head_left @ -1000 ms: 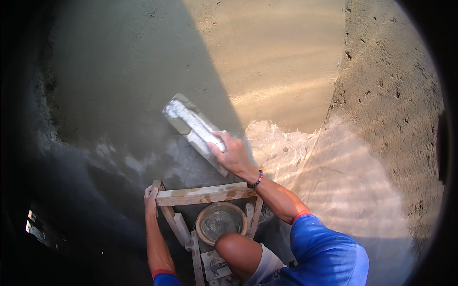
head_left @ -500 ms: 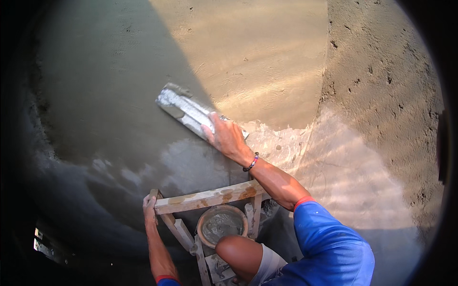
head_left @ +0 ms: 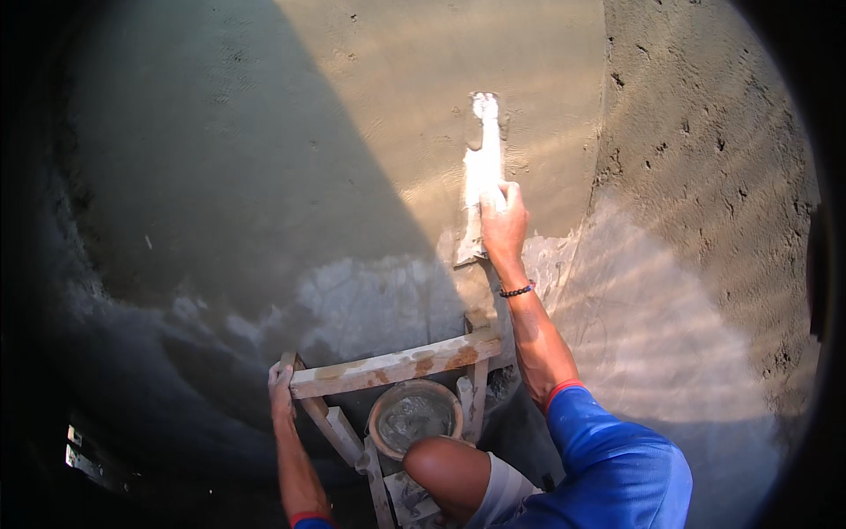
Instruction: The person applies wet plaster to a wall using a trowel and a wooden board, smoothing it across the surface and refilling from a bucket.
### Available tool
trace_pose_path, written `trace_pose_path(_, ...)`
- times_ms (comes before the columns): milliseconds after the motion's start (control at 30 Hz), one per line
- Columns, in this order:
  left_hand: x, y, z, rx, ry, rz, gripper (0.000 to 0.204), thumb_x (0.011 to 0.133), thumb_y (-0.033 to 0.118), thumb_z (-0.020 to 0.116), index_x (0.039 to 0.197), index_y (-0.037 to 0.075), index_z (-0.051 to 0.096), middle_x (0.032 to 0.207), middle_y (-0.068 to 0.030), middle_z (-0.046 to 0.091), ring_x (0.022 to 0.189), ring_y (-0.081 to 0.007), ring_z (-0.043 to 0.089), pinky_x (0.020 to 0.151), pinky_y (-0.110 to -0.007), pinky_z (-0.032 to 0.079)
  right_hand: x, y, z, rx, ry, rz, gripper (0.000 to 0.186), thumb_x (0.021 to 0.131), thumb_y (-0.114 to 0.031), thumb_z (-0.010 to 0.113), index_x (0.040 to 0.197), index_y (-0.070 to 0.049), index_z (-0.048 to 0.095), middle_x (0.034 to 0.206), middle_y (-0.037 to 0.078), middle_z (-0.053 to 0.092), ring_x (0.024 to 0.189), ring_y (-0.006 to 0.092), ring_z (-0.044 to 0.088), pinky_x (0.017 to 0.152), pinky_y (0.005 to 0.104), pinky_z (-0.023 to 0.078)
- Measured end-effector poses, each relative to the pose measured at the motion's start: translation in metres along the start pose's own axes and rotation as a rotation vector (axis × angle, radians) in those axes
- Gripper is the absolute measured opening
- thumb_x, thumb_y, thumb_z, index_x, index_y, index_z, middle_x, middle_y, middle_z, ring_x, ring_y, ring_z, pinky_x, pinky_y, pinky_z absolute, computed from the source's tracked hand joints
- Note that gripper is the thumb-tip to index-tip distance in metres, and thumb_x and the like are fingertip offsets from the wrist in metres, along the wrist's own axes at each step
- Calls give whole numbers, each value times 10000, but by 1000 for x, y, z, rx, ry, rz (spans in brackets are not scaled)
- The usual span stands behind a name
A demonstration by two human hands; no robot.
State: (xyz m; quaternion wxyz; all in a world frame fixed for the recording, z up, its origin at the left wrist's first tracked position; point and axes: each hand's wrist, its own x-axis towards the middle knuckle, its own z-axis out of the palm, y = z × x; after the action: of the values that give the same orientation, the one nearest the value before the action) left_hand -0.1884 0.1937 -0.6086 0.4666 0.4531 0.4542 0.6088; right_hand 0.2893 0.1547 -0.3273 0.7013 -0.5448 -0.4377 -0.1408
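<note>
My right hand [head_left: 505, 220] is closed round the handle of a long plastering trowel [head_left: 483, 167], which glares white in the sun. The blade lies against the wet grey plaster [head_left: 405, 97] and points nearly straight up the picture. Its handle is mostly hidden by my fingers and the glare. At the lower left, my left hand [head_left: 281, 385] grips the left end of a wooden frame [head_left: 397, 366], by its upright under the top bar. Beyond that bar stands a round bucket [head_left: 381, 432] of wet mortar [head_left: 416, 419], partly covered by my knee.
A rough, pitted plaster strip [head_left: 705, 115] runs down the right side, past a straight seam. Below the smooth plaster is a paler, patchy area [head_left: 379, 295]. A shadow edge crosses the surface diagonally. Light shows through a small opening [head_left: 79, 450] at the lower left.
My right hand has swung the trowel right and upward, turning it from a diagonal slant to nearly upright, out of shadow into sunlight. My left hand keeps its hold on the frame.
</note>
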Motion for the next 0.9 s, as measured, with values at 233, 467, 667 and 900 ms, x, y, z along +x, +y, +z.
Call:
trace_pose_path(233,2,-5,0,-26,5,-5,413,904,274,644,1218,19,559,1050,-60,597,977,-165,553,886,-320,440,-79,-54,24,169,-613,-236,386,868,-292,675,1110,1,603,866,263,663,827,415,665,725,413,524)
trace_pose_path(467,0,-2,6,-38,13,4,385,914,255,627,1214,26,552,1034,-43,583,954,-157,548,878,-317,443,86,37,-85,55,4,-264,339,851,-204,684,1091,23,611,971,198,693,908,242,693,773,348,528)
trace_pose_path(667,-4,4,-6,-2,21,11,360,921,247,611,1201,28,551,1036,-48,580,957,-159,546,872,-320,443,-5,59,-39,-156,-321,-174,370,881,-243,649,1138,-5,530,820,274,644,809,428,650,675,441,506)
trace_pose_path(900,-1,5,-11,28,23,4,387,923,257,609,1223,21,543,1070,-63,573,983,-168,540,888,-322,438,-105,114,-63,-126,-435,-307,395,828,-231,701,1140,-9,603,956,188,682,831,342,683,683,375,538)
